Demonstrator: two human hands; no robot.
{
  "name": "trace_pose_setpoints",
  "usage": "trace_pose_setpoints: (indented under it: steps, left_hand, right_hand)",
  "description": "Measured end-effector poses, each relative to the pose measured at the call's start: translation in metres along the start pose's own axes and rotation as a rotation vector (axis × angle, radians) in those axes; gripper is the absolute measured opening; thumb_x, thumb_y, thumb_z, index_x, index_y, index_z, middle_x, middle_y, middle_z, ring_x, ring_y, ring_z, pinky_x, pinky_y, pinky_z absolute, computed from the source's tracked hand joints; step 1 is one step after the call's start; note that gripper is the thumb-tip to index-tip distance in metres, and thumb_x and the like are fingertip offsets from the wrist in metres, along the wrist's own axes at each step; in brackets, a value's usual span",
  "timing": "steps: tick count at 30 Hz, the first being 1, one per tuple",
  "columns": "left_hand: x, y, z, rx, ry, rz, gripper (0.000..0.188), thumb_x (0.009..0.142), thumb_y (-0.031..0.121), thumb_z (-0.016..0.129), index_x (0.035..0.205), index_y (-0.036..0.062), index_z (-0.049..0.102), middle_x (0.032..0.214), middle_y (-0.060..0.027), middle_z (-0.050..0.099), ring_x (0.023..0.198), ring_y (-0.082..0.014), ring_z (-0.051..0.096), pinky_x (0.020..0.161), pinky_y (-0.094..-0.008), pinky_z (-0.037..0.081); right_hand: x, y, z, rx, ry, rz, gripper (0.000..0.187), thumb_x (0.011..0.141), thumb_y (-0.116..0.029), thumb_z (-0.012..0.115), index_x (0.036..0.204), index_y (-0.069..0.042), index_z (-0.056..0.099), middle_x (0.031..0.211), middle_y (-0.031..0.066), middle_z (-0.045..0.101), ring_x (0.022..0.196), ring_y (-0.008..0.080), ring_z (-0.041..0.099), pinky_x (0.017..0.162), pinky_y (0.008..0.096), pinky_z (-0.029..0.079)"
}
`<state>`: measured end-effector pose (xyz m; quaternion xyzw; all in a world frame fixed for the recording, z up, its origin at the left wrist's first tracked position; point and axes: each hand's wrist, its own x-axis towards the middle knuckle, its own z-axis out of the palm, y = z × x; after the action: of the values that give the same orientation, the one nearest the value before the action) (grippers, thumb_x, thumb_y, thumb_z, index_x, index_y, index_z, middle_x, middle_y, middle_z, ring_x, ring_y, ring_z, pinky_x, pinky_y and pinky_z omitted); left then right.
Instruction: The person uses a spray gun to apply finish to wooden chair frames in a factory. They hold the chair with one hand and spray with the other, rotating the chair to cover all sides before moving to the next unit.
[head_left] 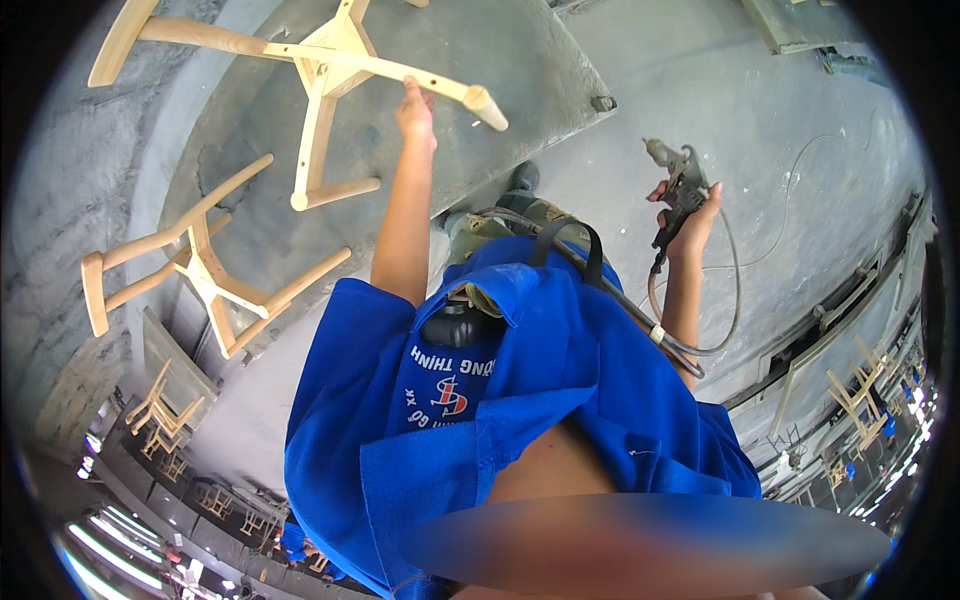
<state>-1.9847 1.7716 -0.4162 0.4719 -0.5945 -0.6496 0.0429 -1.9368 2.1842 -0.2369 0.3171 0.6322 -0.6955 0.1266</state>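
In my right hand (695,222) is a spray gun (684,188), its handle wrapped by my fingers and its nozzle pointing up and away from me. A hose (738,300) hangs in a loop from the gun. My left hand (416,116) is closed at the near rail of a pale wooden chair frame (338,50), with fingertips at the rail's edge. The frame lies tilted with its legs sticking out, over a grey sheet-like surface. To the left, a second pale wooden chair frame (207,275) lies with its legs spread; neither hand touches it.
The grey sheet (540,90) ends in a corner ahead of my feet. Dark hoses (640,318) run across my body. A thin line (790,200) trails over the floor at right. More wooden chairs (165,415) stand behind left, others (855,400) behind right, with people farther off.
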Motion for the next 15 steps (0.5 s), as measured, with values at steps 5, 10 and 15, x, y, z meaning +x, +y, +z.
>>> trace_pose_setpoints:
  steps: [5, 10, 15]
  left_hand:
    - [-0.086, -0.078, 0.000, 0.592, -0.492, 0.266, 0.056, 0.101, 0.049, 0.055, 0.127, 0.0004, 0.066, 0.136, -0.0175, 0.063, 0.130, -0.0292, 0.057, 0.110, -0.0391, 0.042]
    - [-0.157, -0.121, -0.042, 0.763, -0.999, -0.113, 0.074, 0.101, 0.066, 0.036, 0.093, 0.0029, 0.072, 0.093, -0.0129, 0.071, 0.092, -0.0230, 0.066, 0.088, -0.0336, 0.049]
    - [-0.170, -0.086, -0.072, 0.813, -0.777, -0.099, 0.080, 0.101, 0.068, 0.029, 0.085, 0.0018, 0.071, 0.078, -0.0116, 0.068, 0.081, -0.0237, 0.063, 0.081, -0.0358, 0.048]
  right_hand:
    - [-0.009, -0.044, 0.019, 0.260, -0.419, -0.010, 0.089, 0.097, -0.070, 0.012, 0.114, 0.001, 0.062, 0.074, 0.0096, 0.062, 0.068, 0.0211, 0.064, 0.042, 0.0245, 0.032]
    - [0.056, 0.000, 0.036, 0.085, -0.394, 0.135, 0.082, 0.100, -0.066, 0.015, 0.111, 0.000, 0.062, 0.070, 0.0085, 0.062, 0.064, 0.0185, 0.062, 0.041, 0.0260, 0.033]
    - [0.127, 0.080, 0.024, 0.000, -0.169, 0.234, 0.070, 0.101, -0.062, 0.023, 0.101, -0.005, 0.063, 0.067, 0.0077, 0.064, 0.056, 0.0193, 0.063, 0.042, 0.0278, 0.034]
